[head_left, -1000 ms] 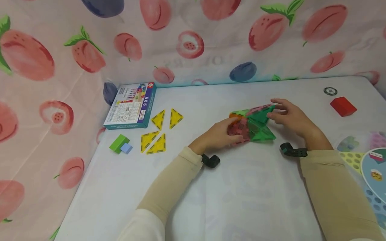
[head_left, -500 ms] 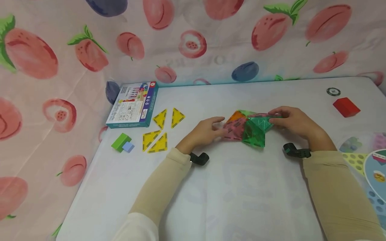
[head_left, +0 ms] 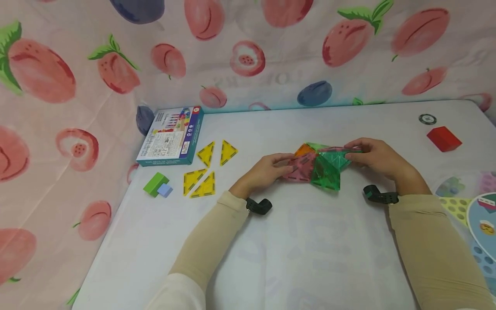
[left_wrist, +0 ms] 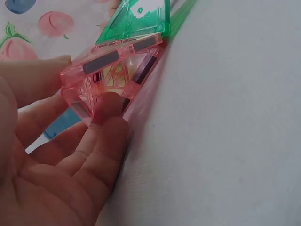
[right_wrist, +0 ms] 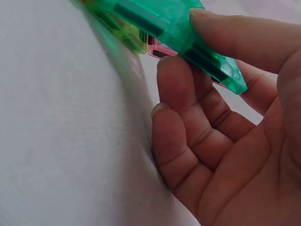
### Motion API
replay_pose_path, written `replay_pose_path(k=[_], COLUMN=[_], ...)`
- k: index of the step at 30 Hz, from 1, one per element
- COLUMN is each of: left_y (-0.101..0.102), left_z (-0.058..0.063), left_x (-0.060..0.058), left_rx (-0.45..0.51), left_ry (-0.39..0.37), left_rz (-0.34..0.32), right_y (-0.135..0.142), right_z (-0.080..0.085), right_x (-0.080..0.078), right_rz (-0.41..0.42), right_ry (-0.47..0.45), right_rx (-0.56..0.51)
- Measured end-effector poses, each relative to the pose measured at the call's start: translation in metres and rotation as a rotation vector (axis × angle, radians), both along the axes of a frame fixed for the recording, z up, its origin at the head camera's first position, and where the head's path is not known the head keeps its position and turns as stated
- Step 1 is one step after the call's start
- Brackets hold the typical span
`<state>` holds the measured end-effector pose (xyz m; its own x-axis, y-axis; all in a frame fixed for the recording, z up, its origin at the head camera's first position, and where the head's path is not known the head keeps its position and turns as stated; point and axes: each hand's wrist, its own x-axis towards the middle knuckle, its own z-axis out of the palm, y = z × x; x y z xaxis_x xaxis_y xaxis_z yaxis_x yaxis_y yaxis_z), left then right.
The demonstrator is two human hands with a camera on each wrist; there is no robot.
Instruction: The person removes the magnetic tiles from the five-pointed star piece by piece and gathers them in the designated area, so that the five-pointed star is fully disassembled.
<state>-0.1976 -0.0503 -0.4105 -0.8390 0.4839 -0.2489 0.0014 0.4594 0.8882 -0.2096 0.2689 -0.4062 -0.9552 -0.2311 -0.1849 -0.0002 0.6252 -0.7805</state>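
Note:
A structure of translucent magnetic tiles [head_left: 327, 171] in green, pink, orange and light green rests on the table in the head view. My left hand [head_left: 265, 173] pinches its pink end; in the left wrist view the thumb and fingers hold the edges of the pink tiles [left_wrist: 113, 59]. At the other end my right hand [head_left: 377, 157] grips a green tile tip. The right wrist view has the thumb on top of that green tile [right_wrist: 164, 19] and fingers curled beneath. To the left lie several yellow triangle tiles [head_left: 203, 185], apart from the hands.
A flat box [head_left: 166, 140] lies at the back left, with a green block [head_left: 156, 183] and a small blue block [head_left: 165, 190] in front. At the right are a red block [head_left: 444, 139], a black-and-white disc [head_left: 428, 119] and a printed colourful sheet [head_left: 482, 215].
The structure has turned and its right part is lower. My left hand drew back to the left and now pinches the pink end. My right hand closed on the green tip.

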Motion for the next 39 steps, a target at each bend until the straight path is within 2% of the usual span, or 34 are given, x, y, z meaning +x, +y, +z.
replay_pose_path(k=[3,13,17,20,24,30,33,39], left_y=[0.002,0.002,-0.003,-0.012,-0.03,-0.05,-0.054,-0.058], left_z=[-0.001,0.001,0.002,0.005,0.011,0.02,0.021,0.017], left_x=[-0.002,-0.005,-0.004,-0.005,-0.012,-0.041,-0.056,-0.07], left_rx=[0.042,0.085,0.066,0.013,-0.061,-0.274,-0.34,-0.504], left_ry=[-0.025,-0.08,-0.054,-0.004,0.08,0.238,0.28,0.341], left_rz=[-0.001,0.008,0.019,0.045,0.1,0.171,0.167,0.153], right_y=[0.0,0.003,0.004,0.005,0.007,0.006,0.004,0.001], right_z=[0.001,0.001,0.0,0.0,0.001,0.002,0.001,0.002], right_x=[0.001,0.001,0.001,0.001,0.001,0.001,0.001,0.001], right_rz=[-0.001,-0.001,-0.004,-0.006,-0.006,-0.007,-0.006,-0.002], right_ry=[-0.003,0.004,0.005,0.003,0.003,-0.012,-0.023,-0.023], right_rx=[0.002,0.03,0.029,0.026,0.033,0.018,0.014,0.01])
